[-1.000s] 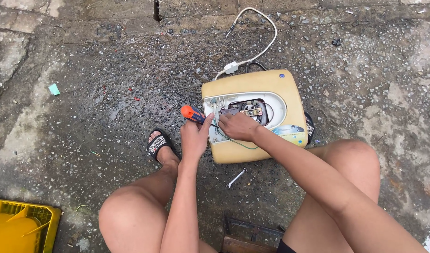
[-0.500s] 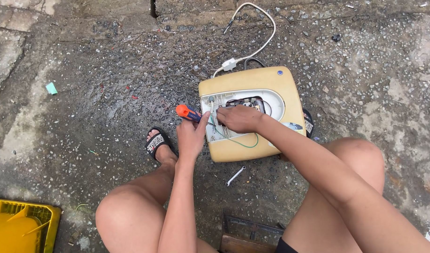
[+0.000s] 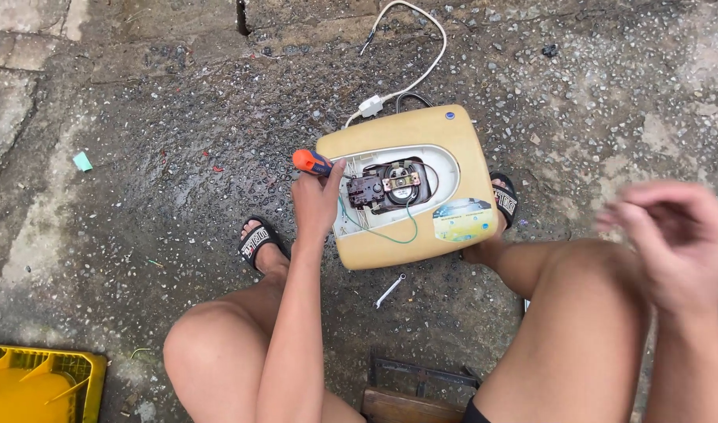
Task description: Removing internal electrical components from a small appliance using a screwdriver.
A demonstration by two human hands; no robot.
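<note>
One label shows: a rounded sticker [image 3: 462,219], pale blue and yellow with a patch of white, on the lower right corner of the cream-yellow appliance casing [image 3: 453,141] lying on the concrete floor. A small blue round badge [image 3: 450,115] marks the casing's upper right corner.

The ground [image 3: 140,117] is rough, gritty concrete, damp and speckled. The appliance casing [image 3: 445,133] looks like smooth, yellowed plastic with a faint sheen. The screwdriver [image 3: 310,162] in the left hand [image 3: 316,205] has a glossy orange plastic handle. A small wrench [image 3: 389,291] is bright metal; the crate [image 3: 38,388] is matt yellow plastic
</note>
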